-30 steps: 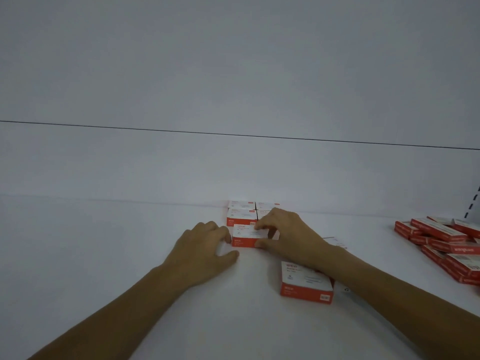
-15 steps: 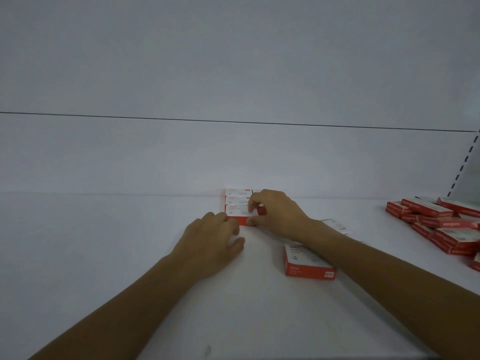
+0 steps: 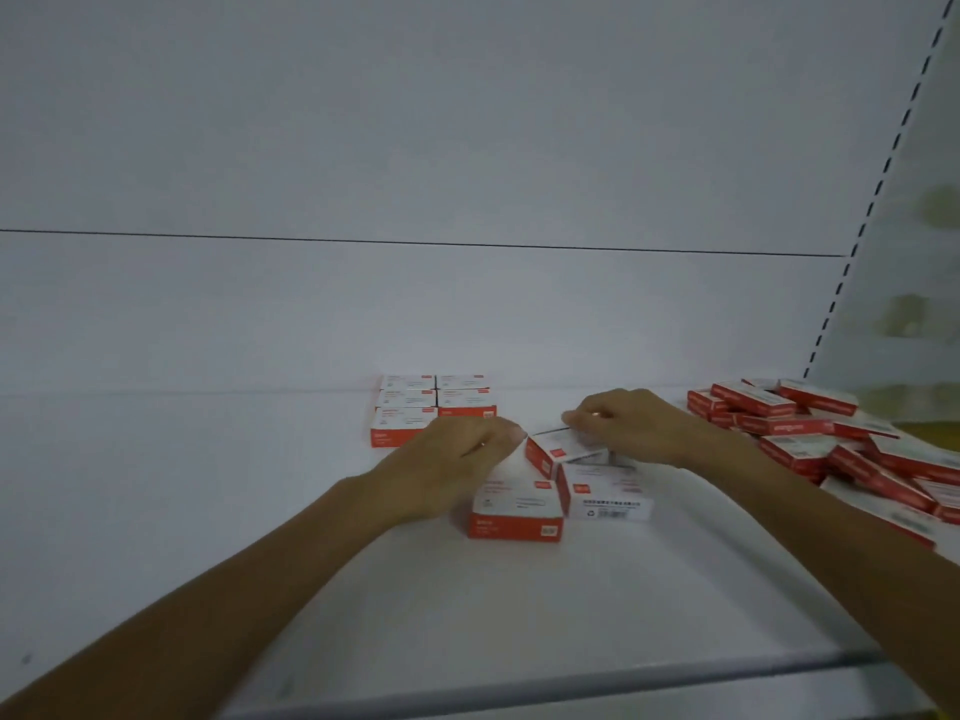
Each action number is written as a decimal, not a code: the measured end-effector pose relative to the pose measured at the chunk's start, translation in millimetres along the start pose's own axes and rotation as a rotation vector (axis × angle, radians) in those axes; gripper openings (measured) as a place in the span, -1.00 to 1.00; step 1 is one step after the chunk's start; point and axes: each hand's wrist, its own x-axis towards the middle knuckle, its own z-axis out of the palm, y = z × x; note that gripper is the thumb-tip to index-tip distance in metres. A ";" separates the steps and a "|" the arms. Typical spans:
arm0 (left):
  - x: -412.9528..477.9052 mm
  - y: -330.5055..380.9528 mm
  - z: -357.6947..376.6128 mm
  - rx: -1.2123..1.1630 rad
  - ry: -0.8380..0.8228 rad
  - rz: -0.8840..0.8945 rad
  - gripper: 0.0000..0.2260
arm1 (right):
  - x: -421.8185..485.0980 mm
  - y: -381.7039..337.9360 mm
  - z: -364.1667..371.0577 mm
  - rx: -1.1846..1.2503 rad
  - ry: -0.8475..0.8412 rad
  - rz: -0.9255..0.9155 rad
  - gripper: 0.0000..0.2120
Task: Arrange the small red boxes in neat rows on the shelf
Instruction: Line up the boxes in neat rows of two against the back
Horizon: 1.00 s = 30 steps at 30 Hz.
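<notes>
On the smooth white shelf, the right hand grips a tilted cardboard red box; the left hand curls beside it, its hold unclear. An arranged block sits behind; a loose heap crowds the right.

The shelf is plain white, dulled to a bluish grey in this light, and its front edge runs as a darker grey band. The back panel is the same pale grey-white, crossed by one thin black line. The arranged boxes have white tops with small red corner marks and orange-red fronts; the near box matches them. The tilted box shows red sides and a white face. The barcode box is white with black print. The pile of boxes on the right is red with white panels. The upright carries a column of black dashes.
</notes>
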 end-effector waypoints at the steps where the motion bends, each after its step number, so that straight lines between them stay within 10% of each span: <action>1: 3.2 3.0 5.7 -0.002 -0.015 -0.018 -0.68 | -1.6 0.0 1.0 0.007 -0.033 -0.013 -0.67; 9: 6.2 7.6 18.0 0.015 0.032 -0.043 -0.73 | 5.8 -4.9 5.4 0.163 -0.046 -0.047 -0.58; 16: -1.0 -1.9 2.2 -0.046 0.420 -0.077 -0.95 | 12.0 -21.5 10.6 0.118 0.089 -0.333 -0.50; 24: -10.9 -8.3 -12.8 -0.420 0.171 -0.090 -0.51 | 1.9 -42.0 19.8 0.285 0.010 -0.603 -0.29; 30: -7.9 -6.1 -12.5 -0.449 0.327 -0.075 -0.57 | -5.7 -42.4 30.9 0.393 0.148 -0.553 -0.42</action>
